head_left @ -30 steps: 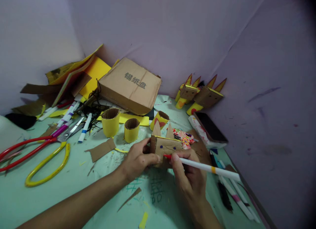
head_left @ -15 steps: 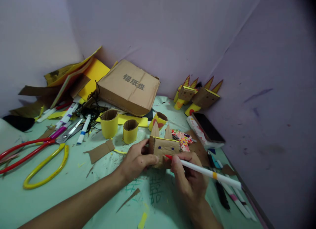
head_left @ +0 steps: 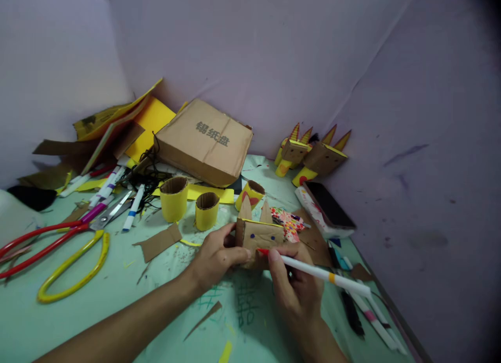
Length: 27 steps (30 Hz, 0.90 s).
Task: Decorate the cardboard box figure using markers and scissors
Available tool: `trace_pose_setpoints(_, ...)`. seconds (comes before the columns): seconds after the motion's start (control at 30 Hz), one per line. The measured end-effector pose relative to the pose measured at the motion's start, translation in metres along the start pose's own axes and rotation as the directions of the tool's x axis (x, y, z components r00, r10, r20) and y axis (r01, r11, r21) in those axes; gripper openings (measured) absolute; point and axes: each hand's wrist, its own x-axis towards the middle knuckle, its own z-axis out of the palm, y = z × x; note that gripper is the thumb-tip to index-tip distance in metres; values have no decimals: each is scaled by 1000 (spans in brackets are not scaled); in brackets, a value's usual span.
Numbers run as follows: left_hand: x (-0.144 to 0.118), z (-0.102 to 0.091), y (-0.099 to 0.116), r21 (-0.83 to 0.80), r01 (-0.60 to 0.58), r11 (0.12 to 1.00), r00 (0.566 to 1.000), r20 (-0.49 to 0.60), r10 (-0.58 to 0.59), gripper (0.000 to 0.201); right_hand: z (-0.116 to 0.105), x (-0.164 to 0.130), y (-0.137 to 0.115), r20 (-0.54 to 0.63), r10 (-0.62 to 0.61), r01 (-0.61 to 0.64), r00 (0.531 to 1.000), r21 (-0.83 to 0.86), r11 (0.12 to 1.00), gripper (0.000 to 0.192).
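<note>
A small cardboard head (head_left: 260,239) with two pointed ears, a yellow top edge and two blue dot eyes stands near the middle of the table. My left hand (head_left: 219,256) is closed on its left side, thumb across the front. In my right hand (head_left: 299,284) is a white marker pen (head_left: 326,274) with a red tip, the tip at the head's front below the eyes. Whether the tip touches the cardboard I cannot tell. Behind the head are a yellow tube with red marks (head_left: 250,195) and a patterned red-and-white piece (head_left: 291,224).
Two yellow cardboard tubes (head_left: 174,201) stand left of centre. Red-and-yellow-handled scissors (head_left: 74,230) lie at left. A cardboard box (head_left: 203,143) leans at the back. Finished-looking cardboard figures (head_left: 324,156) stand against the wall, and a phone (head_left: 331,203) lies at right.
The marker and my right hand have shifted slightly left and down along the head's front. My left hand keeps its hold. The view has tilted a little.
</note>
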Motion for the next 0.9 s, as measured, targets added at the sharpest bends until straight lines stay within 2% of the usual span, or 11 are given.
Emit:
trace_pose_setpoints(0.37,2,-1,0,-29,-16,999,1000,16,17,51,-2,1,1,28,-1,2,1000,-19,1000,15)
trace_pose_setpoints(0.53,1,0,0,-38,-19,999,999,30,20,48,-2,0,-1,59,49,-50,997,15,999,17)
trace_pose_setpoints(0.9,2,0,1,-32,-12,999,1000,17,12,49,-3,3,-2,42,38,-38,998,1,999,15)
